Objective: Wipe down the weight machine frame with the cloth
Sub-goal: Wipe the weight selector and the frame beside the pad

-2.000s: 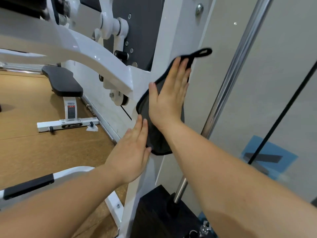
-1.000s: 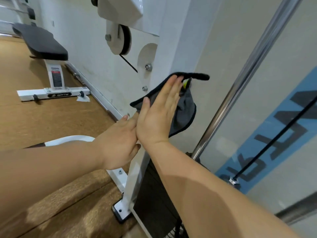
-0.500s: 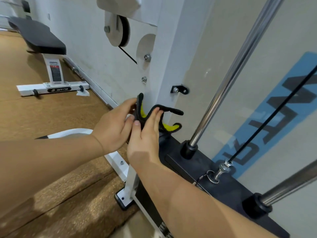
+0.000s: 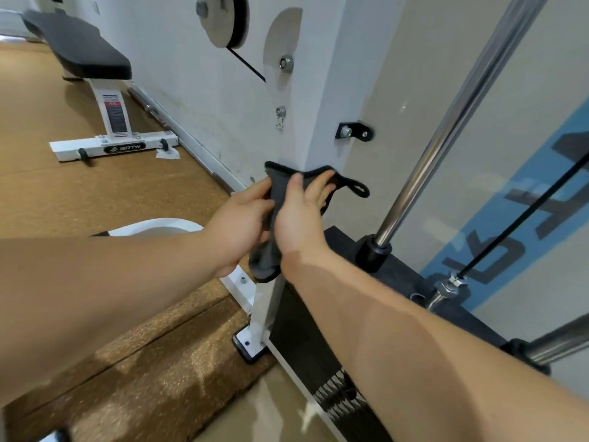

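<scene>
The white upright post of the weight machine frame (image 4: 322,90) rises in the middle of the view. A dark grey cloth (image 4: 277,186) with a black edge and a small hanging loop is wrapped round the post's near corner, low down. My left hand (image 4: 237,224) grips the cloth on the post's left face. My right hand (image 4: 299,218) holds it against the right face, fingers over its top edge. A tail of the cloth hangs below between my wrists.
The black weight stack (image 4: 318,346) sits right of the post's foot. A chrome guide rod (image 4: 446,122) and a black cable (image 4: 522,215) slant up at right. A black-padded bench (image 4: 83,49) stands at back left on the cork floor (image 4: 95,193). A white curved frame part (image 4: 159,226) lies behind my left arm.
Over two seconds both hands and the cloth slid down the post from beside the pulley arm to near its base. My hands went from flat pressing to gripping the cloth.
</scene>
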